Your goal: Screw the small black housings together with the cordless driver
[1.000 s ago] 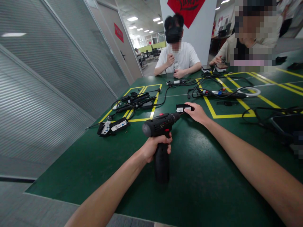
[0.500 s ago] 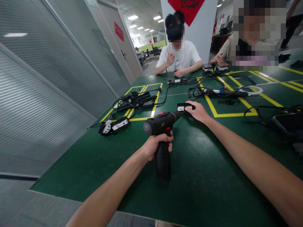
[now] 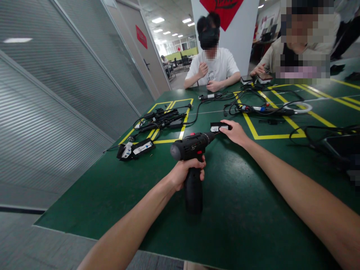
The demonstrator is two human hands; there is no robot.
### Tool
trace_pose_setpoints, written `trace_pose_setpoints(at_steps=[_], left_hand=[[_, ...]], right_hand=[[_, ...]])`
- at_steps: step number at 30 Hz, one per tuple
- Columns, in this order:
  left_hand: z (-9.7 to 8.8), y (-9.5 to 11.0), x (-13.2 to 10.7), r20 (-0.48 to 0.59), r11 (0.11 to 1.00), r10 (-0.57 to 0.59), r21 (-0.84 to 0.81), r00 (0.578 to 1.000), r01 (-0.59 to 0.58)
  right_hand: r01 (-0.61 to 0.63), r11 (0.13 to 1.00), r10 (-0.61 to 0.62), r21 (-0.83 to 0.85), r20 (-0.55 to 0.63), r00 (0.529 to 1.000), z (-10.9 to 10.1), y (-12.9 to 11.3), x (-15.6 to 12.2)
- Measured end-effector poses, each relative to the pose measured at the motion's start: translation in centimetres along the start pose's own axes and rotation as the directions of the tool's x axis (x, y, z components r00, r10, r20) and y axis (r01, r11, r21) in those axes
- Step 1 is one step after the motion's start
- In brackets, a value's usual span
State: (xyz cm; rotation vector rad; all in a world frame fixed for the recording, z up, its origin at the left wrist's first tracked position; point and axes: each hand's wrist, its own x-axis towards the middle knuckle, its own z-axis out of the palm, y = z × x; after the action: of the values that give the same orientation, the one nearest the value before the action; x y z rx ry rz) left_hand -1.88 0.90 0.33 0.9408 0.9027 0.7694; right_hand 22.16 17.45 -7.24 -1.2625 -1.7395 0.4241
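Observation:
My left hand (image 3: 185,174) is wrapped round the handle of a black cordless drill (image 3: 194,147), which stands upright over the table's middle. Its chuck points away from me toward a small black-and-white block (image 3: 216,127). My right hand (image 3: 234,132) pinches that block at its right end, fingers on top and thumb at the near side. A thin bit seems to run from the chuck to the block's near side; whether it touches cannot be made out. To the left lie two black pieces with white faces (image 3: 143,147), one tilted against the other.
On the green table (image 3: 112,195), yellow tape marks out rectangles. A pile of black cables and adapters (image 3: 163,119) lies at the left. More cables and a black tool-like rod (image 3: 270,110) lie at the right. A person in a white shirt (image 3: 212,69) sits opposite, another person farther right.
My hands, the drill and the block hold nearly the same place. The person at the far right has shifted slightly.

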Motion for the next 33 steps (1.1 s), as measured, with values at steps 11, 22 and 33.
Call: trace_pose_setpoints(at_steps=[11,22,33], left_hand=[[0.16,0.09,-0.04,-0.019,1.000,0.008,0.022,1.000,-0.007],[-0.07,-0.08,0.01,0.018,1.000,0.009,0.007,1.000,-0.009],[-0.19,-0.18,0.13,0.008,1.000,0.003,0.004,1.000,-0.003]], right_hand=[[-0.009,1.000,0.009,0.003,-0.005,1.000,0.21,0.22,0.06],[-0.015,1.000,0.015,0.009,0.001,1.000,0.20,0.25,0.12],[-0.008,1.000,0.008,0.013,0.001,1.000,0.13,0.30,0.10]])
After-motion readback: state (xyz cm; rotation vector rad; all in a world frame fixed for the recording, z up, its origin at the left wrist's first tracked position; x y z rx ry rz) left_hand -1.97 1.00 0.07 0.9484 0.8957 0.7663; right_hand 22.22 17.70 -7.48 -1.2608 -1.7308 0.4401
